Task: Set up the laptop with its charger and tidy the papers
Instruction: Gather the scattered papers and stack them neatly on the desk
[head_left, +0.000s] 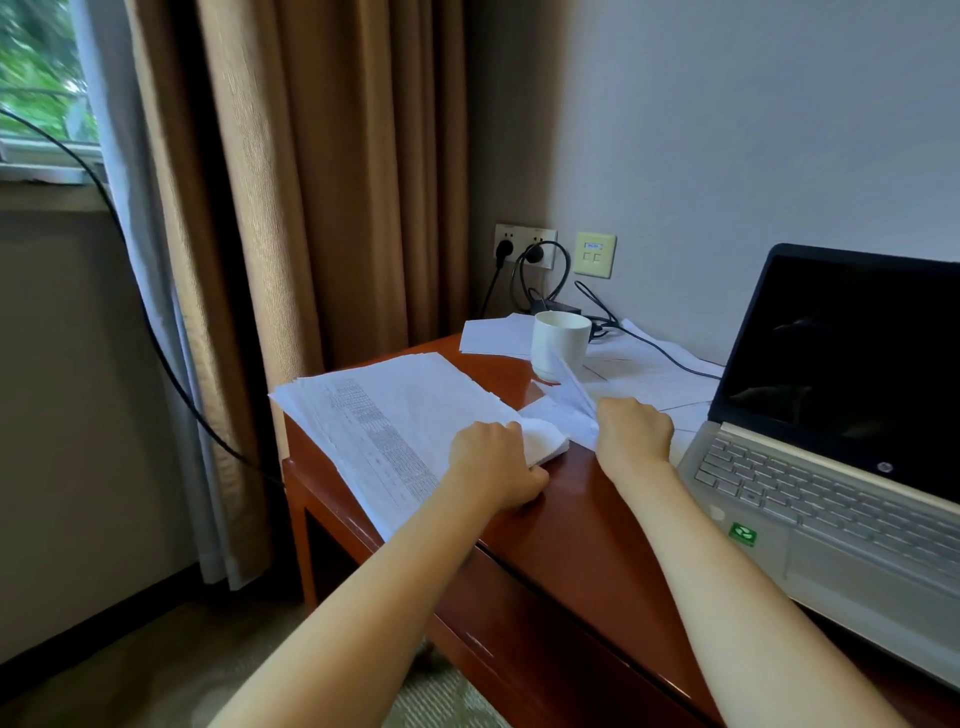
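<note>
Tidying step: L hand (496, 462) grips paper stack (374, 415) corner, R hand (634, 428) pinches loose sheets (571, 395); next prob. square them together.

L hand (493, 462) holding paper stack (374, 415), R hand (634, 428) gripping sheets (571, 397)

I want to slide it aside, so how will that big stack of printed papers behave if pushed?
Probably loose, not one block: the paper stack is fanned at its edges, so sheets would likely shear apart. It overhangs the desk at the left, so pushing that way may spill some.
</note>
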